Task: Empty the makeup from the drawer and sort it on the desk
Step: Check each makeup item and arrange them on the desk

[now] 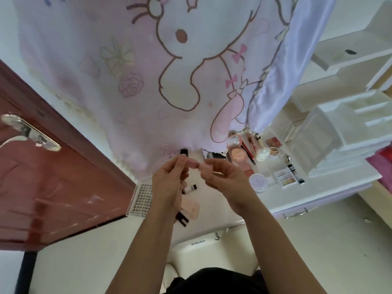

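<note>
Pink item pinched by left hand, right hand; may be dropped onto desk if pinch slackened.

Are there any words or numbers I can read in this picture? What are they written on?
None can be read.
Clear sheet of small dark shapes: tiny print on its bottom edge, too small.
Small dark bottle: label too blurred.
Curtain: only cartoon drawings, no letters.
Pink tube pinched by left hand and right hand: blurred, no print shows.
</note>
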{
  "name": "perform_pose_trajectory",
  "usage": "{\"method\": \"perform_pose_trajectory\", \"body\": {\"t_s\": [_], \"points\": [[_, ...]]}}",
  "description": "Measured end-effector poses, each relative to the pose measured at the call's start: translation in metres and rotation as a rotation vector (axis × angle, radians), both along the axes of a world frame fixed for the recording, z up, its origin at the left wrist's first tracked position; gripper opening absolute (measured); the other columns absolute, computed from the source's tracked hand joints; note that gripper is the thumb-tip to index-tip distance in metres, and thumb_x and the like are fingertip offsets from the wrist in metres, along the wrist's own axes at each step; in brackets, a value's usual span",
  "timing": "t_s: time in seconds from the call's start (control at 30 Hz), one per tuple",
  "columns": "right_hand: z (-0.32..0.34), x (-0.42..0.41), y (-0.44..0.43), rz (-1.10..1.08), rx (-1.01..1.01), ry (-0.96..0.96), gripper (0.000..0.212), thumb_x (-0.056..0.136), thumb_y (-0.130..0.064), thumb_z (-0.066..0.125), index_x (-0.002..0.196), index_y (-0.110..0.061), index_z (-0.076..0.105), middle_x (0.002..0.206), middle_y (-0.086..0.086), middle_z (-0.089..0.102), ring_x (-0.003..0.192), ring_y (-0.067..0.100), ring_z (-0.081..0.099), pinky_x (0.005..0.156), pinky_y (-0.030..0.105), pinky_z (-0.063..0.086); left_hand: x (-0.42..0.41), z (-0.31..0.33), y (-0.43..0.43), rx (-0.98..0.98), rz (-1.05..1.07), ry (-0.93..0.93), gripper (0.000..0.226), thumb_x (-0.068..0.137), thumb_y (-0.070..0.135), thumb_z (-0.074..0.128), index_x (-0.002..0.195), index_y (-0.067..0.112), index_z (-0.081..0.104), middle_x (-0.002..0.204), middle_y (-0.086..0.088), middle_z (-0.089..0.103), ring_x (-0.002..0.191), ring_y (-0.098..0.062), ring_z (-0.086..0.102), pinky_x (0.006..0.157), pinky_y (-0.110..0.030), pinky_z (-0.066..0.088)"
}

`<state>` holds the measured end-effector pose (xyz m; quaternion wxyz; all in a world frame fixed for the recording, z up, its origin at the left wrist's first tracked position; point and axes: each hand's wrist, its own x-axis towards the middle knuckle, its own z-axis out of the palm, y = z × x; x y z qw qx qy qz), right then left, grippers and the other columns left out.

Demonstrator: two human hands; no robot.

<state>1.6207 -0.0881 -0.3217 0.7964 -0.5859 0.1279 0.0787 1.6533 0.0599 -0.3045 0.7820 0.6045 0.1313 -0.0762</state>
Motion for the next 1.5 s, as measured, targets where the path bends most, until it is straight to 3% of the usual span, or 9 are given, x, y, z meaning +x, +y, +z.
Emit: {"method": "perform_pose_trajectory", "body": {"t_s": [0.13,0.27,0.47,0.6,0.7,0.83,0.93,1.2,1.5], "points": [[0.010,0.005,0.041,-0.004,0.092,0.118,0.039,0.092,-0.047,0.061,0.112,-0.014,0.070,0.098,0.008,0.075,0.082,0.023,0.071,0.072,0.029,0.058,0.011,-0.001,0.034,-0.030,-0.002,-0.015,0.024,0.093,0.024,0.066,0.090,0.001,0.075,0.090,-0.014,0.073,0.082,-0.025,0.054,0.072,-0.034,0.049],[0.010,0.007,0.062,-0.086,0.050,0.073,0.016,0.093,-0.026,0.068,0.104,-0.016,0.074,0.085,0.005,0.075,0.078,0.015,0.068,0.074,0.024,0.058,0.019,-0.002,0.053,-0.051,0.008,-0.023,0.019,0.095,0.016,0.063,0.086,0.002,0.074,0.080,-0.011,0.074,0.072,-0.017,0.062,0.064,-0.022,0.052],[0.016,0.014,0.053,-0.137,0.072,0.107,0.032,0.094,-0.032,0.067,0.119,-0.013,0.068,0.109,0.014,0.073,0.087,0.021,0.072,0.080,0.030,0.058,0.020,-0.006,0.049,-0.094,-0.003,0.029,0.025,0.093,0.026,0.066,0.082,0.008,0.079,0.091,-0.015,0.068,0.078,-0.020,0.052,0.076,-0.036,0.043],[0.012,0.013,0.038,-0.144,0.010,0.113,0.028,0.095,-0.029,0.066,0.109,-0.006,0.071,0.095,0.014,0.073,0.083,0.021,0.071,0.076,0.025,0.057,0.019,-0.010,0.038,-0.103,-0.007,0.035,0.026,0.094,0.025,0.065,0.079,0.010,0.079,0.089,-0.012,0.071,0.078,-0.018,0.051,0.071,-0.031,0.037],[0.008,0.011,0.027,-0.132,-0.010,0.071,0.027,0.087,-0.017,0.075,0.113,-0.012,0.069,0.109,0.013,0.073,0.095,0.024,0.073,0.083,0.027,0.058,0.019,-0.013,0.035,-0.104,-0.023,0.042,0.025,0.094,0.027,0.066,0.080,0.010,0.079,0.094,-0.017,0.068,0.082,-0.021,0.050,0.071,-0.030,0.036],[0.008,0.011,0.025,-0.121,0.021,0.148,0.037,0.088,-0.039,0.072,0.112,-0.012,0.071,0.105,0.012,0.074,0.092,0.025,0.074,0.081,0.030,0.059,0.018,-0.014,0.031,-0.100,-0.049,0.056,0.027,0.094,0.027,0.065,0.086,0.004,0.078,0.101,-0.022,0.070,0.088,-0.024,0.052,0.081,-0.035,0.040],[0.004,0.010,0.023,-0.155,-0.050,0.114,0.026,0.091,-0.030,0.071,0.109,-0.010,0.073,0.098,0.012,0.076,0.086,0.021,0.073,0.076,0.025,0.058,0.017,-0.015,0.028,-0.100,-0.064,0.064,0.025,0.095,0.022,0.064,0.088,0.002,0.076,0.105,-0.024,0.071,0.091,-0.025,0.052,0.083,-0.036,0.043],[-0.012,0.007,0.015,-0.216,-0.065,0.041,0.025,0.087,-0.020,0.077,0.112,-0.023,0.072,0.109,-0.003,0.075,0.105,0.014,0.069,0.085,0.028,0.057,0.019,-0.028,0.041,-0.102,-0.232,0.115,0.036,0.089,0.011,0.069,0.120,-0.004,0.058,0.107,-0.019,0.074,0.103,-0.028,0.068,0.095,-0.041,0.051],[-0.036,0.001,0.000,-0.227,-0.150,0.114,0.024,0.092,-0.019,0.071,0.116,-0.025,0.071,0.109,-0.007,0.075,0.107,0.014,0.069,0.094,0.034,0.056,0.023,-0.059,0.031,0.213,-0.553,0.115,0.032,0.082,0.011,0.079,0.113,0.011,0.073,0.104,-0.008,0.076,0.096,-0.022,0.071,0.079,-0.028,0.058]]}}
